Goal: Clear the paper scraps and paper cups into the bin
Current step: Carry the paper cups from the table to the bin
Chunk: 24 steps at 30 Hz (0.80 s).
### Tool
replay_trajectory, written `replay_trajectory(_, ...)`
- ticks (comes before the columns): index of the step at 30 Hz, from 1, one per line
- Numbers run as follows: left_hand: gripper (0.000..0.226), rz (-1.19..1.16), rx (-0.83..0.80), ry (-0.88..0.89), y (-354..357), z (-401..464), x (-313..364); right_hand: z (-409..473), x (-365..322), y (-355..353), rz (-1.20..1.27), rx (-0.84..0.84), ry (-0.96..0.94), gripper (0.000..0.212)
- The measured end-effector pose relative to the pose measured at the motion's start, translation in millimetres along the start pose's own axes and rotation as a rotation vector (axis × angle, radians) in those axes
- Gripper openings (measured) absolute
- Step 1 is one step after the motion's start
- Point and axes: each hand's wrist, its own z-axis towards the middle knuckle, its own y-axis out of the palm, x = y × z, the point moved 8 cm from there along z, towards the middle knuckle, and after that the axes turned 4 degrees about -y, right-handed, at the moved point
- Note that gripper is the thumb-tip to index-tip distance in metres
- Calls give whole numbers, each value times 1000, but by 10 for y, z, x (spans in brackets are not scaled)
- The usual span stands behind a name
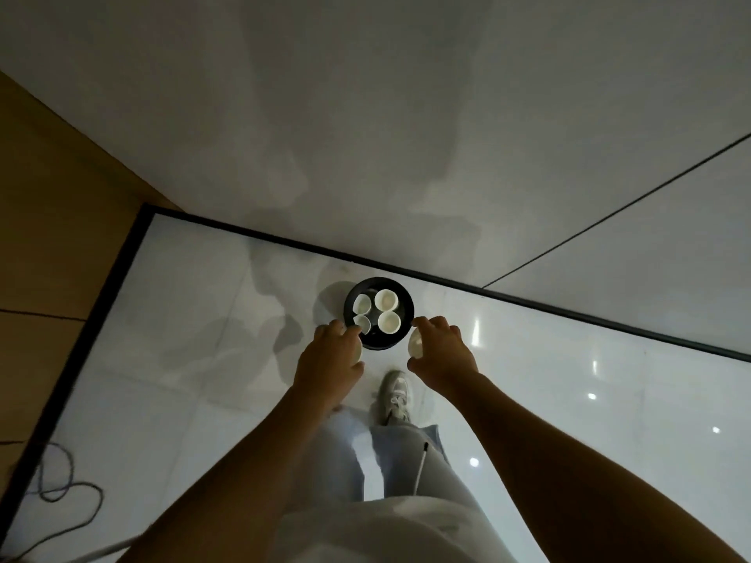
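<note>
Four white paper cups (378,314) inside black bin (407,308)

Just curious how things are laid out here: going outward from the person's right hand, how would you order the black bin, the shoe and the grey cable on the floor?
1. Black bin, just beyond the right hand.
2. Shoe, below it.
3. Grey cable, far left.

Glossy pale tiled floor (569,359), black-edged step (528,302), dark looping cable (61,489), possibly wooden flooring (48,197) at left.
</note>
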Motion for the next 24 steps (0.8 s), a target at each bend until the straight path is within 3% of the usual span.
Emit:
replay_trajectory(6,54,40,1,129,-283,840,35,466,-37,-79,81,38,97,66)
replay_trajectory(15,52,273,-192,495,-411,1553,142,747,-209,88,315,168,414,62)
replay_trajectory(24,55,466,-308,741,-75,1845,431,720,-174,431,475,271,618,62)
